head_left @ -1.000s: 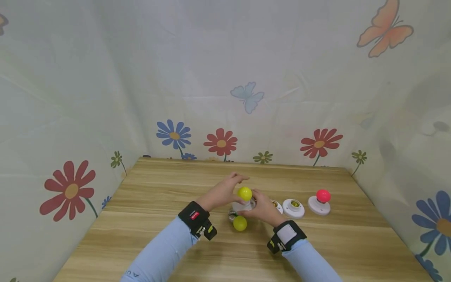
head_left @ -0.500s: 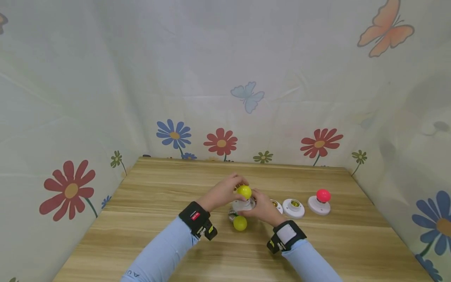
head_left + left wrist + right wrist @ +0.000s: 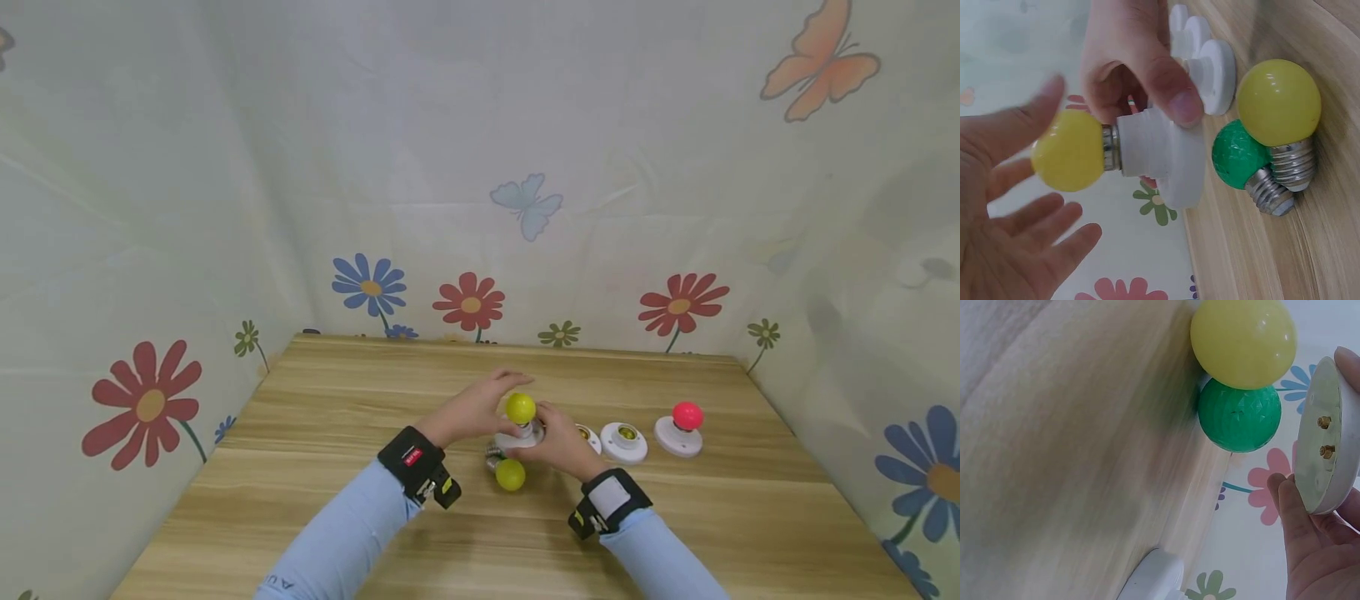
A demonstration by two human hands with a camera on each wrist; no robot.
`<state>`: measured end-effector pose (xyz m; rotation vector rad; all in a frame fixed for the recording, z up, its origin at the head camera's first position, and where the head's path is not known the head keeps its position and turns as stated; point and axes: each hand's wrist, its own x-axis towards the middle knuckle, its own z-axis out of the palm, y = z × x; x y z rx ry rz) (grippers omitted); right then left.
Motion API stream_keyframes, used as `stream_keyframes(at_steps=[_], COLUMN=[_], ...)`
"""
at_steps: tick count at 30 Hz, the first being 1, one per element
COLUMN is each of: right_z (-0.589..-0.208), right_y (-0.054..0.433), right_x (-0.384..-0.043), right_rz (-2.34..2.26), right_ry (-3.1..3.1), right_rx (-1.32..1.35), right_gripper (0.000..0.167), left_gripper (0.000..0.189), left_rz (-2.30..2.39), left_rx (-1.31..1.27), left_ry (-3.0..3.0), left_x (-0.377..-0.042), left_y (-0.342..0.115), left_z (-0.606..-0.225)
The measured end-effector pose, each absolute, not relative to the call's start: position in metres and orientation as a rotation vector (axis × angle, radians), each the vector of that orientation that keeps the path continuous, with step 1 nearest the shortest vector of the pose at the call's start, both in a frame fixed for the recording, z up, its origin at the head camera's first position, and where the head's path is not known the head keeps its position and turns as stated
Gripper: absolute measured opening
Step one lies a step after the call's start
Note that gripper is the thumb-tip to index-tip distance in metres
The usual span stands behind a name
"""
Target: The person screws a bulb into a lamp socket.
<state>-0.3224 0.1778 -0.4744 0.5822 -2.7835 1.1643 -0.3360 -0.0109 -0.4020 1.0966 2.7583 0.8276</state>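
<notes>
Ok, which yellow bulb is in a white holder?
The round yellow bulb whose silver metal base sits partly inside the round white holder in the right hand. The other yellow bulb lies on the wooden table beside a faceted green bulb.

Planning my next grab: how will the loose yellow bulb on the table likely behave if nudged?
The loose yellow bulb will probably roll, being round and lying on its side. Its glossy surface may feel slippery. It could knock the green bulb close beside it.
</notes>
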Motion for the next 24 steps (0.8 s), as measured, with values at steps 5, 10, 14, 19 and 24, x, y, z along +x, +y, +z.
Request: stream_keyframes(at_steps=[5,10,14,19,24], right_z=[-0.4745,-0.4721,-0.4695,-0.4702,-0.4724], right_y=[0.1777,0.1763,0.1757,0.1766,0.1779], right_x=[-0.3234,-0.3225,-0.3212,-0.3214,-0.3211], right_rz=[1.179,1.199,1.215,1.176,1.183], right_ry=[-2.790,-2.788,-2.798,-2.808,-2.788], right_rx=[0.578,0.584,0.562,0.538,0.559], right_gripper=[0.064,0.064,0.064,0.064,0.064], left_gripper=[0.063,0.052,0.048,0.042,0.044], left_rz=[0.810,0.790,0.804,0.816,0.803], left_rx=[1.032,0.956,0.949,1.024,1.077], left_ry=[2.866,2.903,2.880,2.830,2.795], left_x=[-0.3328,-0.3313,-0.3304,-0.3302,-0.3329], left_y=[-0.0064,-0.0025,-0.0016,-0.0027,-0.0036], left_z=[-0.4033,-0.4033,-0.4013,-0.3988,-0.3997])
